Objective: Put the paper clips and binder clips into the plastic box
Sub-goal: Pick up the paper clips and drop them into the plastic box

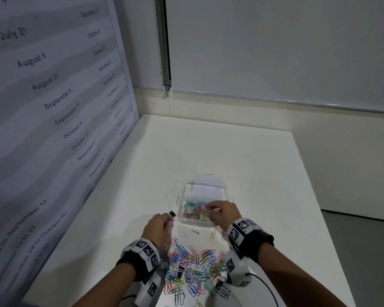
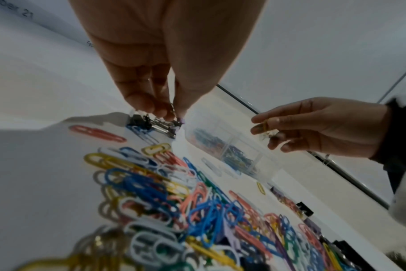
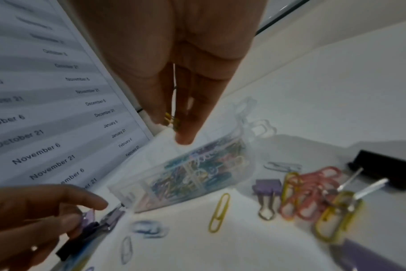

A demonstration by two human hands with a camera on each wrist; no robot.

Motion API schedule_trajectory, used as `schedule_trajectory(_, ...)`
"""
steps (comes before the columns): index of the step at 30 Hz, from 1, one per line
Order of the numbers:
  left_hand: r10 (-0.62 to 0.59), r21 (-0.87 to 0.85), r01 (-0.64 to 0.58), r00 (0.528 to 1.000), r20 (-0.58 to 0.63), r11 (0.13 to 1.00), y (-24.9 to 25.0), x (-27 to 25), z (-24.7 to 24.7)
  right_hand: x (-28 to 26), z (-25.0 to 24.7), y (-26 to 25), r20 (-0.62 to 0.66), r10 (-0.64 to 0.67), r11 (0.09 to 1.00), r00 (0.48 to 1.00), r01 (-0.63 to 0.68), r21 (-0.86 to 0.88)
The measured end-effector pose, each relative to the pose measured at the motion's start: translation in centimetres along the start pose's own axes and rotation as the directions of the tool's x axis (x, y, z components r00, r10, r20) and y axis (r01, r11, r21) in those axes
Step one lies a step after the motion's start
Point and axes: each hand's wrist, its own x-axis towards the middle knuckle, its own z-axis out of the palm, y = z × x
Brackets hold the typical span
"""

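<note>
The clear plastic box point(image 1: 225, 187) stands open on the white table, a layer of coloured paper clips inside it. My right hand point(image 1: 208, 209) hovers over the box's near side, pinching a yellow paper clip point(image 3: 169, 117) between thumb and fingers. Left of the box, my left hand point(image 1: 167, 218) pinches a small bunch of binder clips point(image 2: 160, 125), black and purple ones, by their wire handles. A big loose pile of paper clips point(image 1: 193, 269) lies between my wrists. In the right wrist view a purple binder clip point(image 3: 267, 190) and a black binder clip point(image 3: 380, 168) lie beside the box point(image 3: 186, 176).
A wall poster point(image 1: 53, 96) printed with dates runs along the table's left edge. A single yellow paper clip point(image 1: 213, 234) lies just in front of the box. The table's right edge point(image 1: 315, 196) drops to a grey floor. Cables trail from both wrist cameras.
</note>
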Motion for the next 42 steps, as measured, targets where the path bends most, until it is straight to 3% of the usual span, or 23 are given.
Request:
schedule_trajectory(4,0.030,-0.074,-0.029,0.999,0.012,0.997,-0.7,0.1,-0.7,0.2,0.7,0.3,0.011,-0.065,0.984,0.998,0.066,-0.168)
schedule_trajectory(7,0.023,-0.063,-0.023,1.000,0.003,0.998,-1.0,-0.3,-1.0,-0.9,2.2,0.7,0.095,-0.150,0.956,0.984,0.169,-0.238)
schedule_trajectory(10,0.060,-0.126,-0.063,0.998,-0.031,0.990,-1.0,-1.2,-0.6,-2.1,3.0,1.3,0.266,-0.109,0.926,0.958,0.195,-0.322)
schedule_trajectory(13,0.030,-0.027,-0.027,0.995,0.098,0.999,-1.2,-2.8,0.1,-3.1,3.7,2.5,0.351,-0.009,0.898,0.936,0.162,-0.409)
schedule_trajectory(15,-0.024,0.078,0.010,0.982,0.189,0.997,-1.4,-3.9,0.6,-3.5,4.4,3.2,0.370,0.040,0.897,0.928,0.129,-0.422)
schedule_trajectory(18,-0.042,0.127,0.016,0.978,0.207,0.992,-1.3,-4.8,1.5,-3.8,5.7,3.6,0.390,0.036,0.896,0.920,0.143,-0.420)
schedule_trajectory(21,-0.009,0.148,-0.018,0.984,0.179,0.989,-0.6,-4.7,2.3,-3.9,7.0,3.4,0.359,-0.016,0.900,0.933,0.170,-0.401)
schedule_trajectory(27,0.095,0.131,-0.131,0.963,0.253,0.983,0.9,-3.6,3.6,-3.8,7.8,2.6,0.321,-0.052,0.926,0.946,0.166,-0.340)
schedule_trajectory(32,0.124,-0.011,-0.125,0.961,0.248,0.992,0.4,-3.3,3.1,-3.6,6.4,3.2,0.217,-0.050,0.959,0.975,0.108,-0.263)
schedule_trajectory(38,-0.027,-0.335,0.095,0.979,0.200,0.937,-0.9,-2.7,2.1,-3.2,5.0,3.3,0.092,-0.028,0.975,0.995,0.047,-0.217)
schedule_trajectory(40,-0.075,-0.412,0.166,0.971,0.229,0.896,-1.2,-2.5,2.0,-3.3,4.9,3.4,0.120,-0.030,0.968,0.992,0.058,-0.243)
schedule_trajectory(42,-0.104,-0.487,0.224,0.960,0.261,0.844,-1.4,-2.2,1.9,-3.5,5.3,3.4,0.240,-0.025,0.950,0.970,0.098,-0.296)
